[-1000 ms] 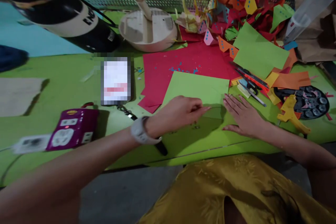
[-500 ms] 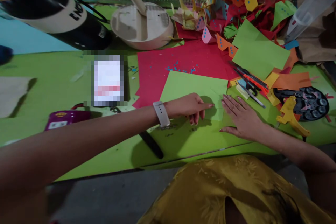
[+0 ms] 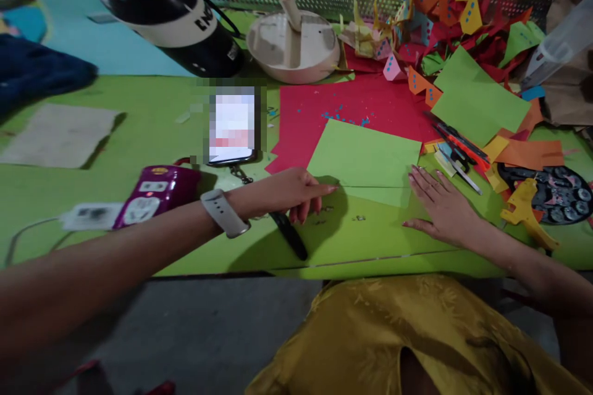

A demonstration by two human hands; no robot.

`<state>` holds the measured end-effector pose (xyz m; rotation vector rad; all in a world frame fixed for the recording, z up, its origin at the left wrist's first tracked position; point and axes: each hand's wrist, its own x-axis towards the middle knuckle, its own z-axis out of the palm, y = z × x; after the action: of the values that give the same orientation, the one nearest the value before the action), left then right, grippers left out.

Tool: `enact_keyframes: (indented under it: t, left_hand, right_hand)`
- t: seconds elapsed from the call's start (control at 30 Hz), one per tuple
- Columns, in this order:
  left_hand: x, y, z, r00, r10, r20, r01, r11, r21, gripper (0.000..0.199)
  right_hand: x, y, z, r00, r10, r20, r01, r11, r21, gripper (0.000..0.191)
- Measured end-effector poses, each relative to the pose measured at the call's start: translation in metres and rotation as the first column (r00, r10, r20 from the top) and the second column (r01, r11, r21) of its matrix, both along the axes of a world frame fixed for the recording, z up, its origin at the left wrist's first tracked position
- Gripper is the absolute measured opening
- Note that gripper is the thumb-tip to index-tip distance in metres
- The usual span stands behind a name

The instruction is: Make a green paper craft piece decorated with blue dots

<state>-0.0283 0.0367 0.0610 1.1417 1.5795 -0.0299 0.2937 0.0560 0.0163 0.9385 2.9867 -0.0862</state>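
Observation:
A light green paper sheet [image 3: 370, 151] lies partly over a larger red sheet [image 3: 301, 111]. A crease line runs across its lower part, with a narrow strip below it. At the left end of that line, my left hand [image 3: 294, 191] touches the paper with a stretched index finger; its other fingers curl loosely and hold nothing. My right hand [image 3: 435, 200] lies flat on the sheet's lower right corner, fingers spread and thumb apart. Below my left wrist, a black strap-like thing [image 3: 291, 237] is partly hidden by the arm.
Right of the paper are scissors [image 3: 458, 157], a yellow glue gun [image 3: 519, 203] and a black palette-like tray [image 3: 563, 194]. Cut coloured paper [image 3: 430, 18] piles up behind. Leftward stand a phone [image 3: 234, 123], a purple power socket [image 3: 157, 185], a black bottle [image 3: 185, 24] and a white lamp base [image 3: 319, 43].
My left hand has slid leftward along the crease from near the sheet's right side to its left end. My right hand stays flat on the corner. The view has shifted left.

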Motion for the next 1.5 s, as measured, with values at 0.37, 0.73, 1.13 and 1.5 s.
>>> enact_keyframes:
  t: [0.37,0.73,1.13,1.5]
  left_hand:
    - [0.038,-0.001,0.01,0.978,0.007,0.208,-0.088,0.92,0.383,0.042]
    - [0.055,-0.001,0.002,0.777,0.087,0.623,-0.274,0.939,0.21,0.045]
    - [0.078,0.048,-0.011,0.412,0.339,0.846,-0.698,0.714,0.054,0.043]
    - [0.071,0.047,-0.022,0.419,0.353,0.837,-0.66,0.751,0.014,0.045]
  right_hand:
    - [-0.013,0.018,0.01,0.982,-0.06,-0.181,0.055,0.998,-0.034,0.031]
    - [-0.029,0.028,0.046,0.745,-0.306,-0.593,0.152,0.943,-0.297,0.011]
    - [-0.055,0.049,0.05,0.417,-0.783,-0.462,-0.051,0.487,-0.872,0.061]
    - [-0.05,0.055,0.041,0.532,-0.773,-0.345,-0.254,0.243,-0.936,0.03]
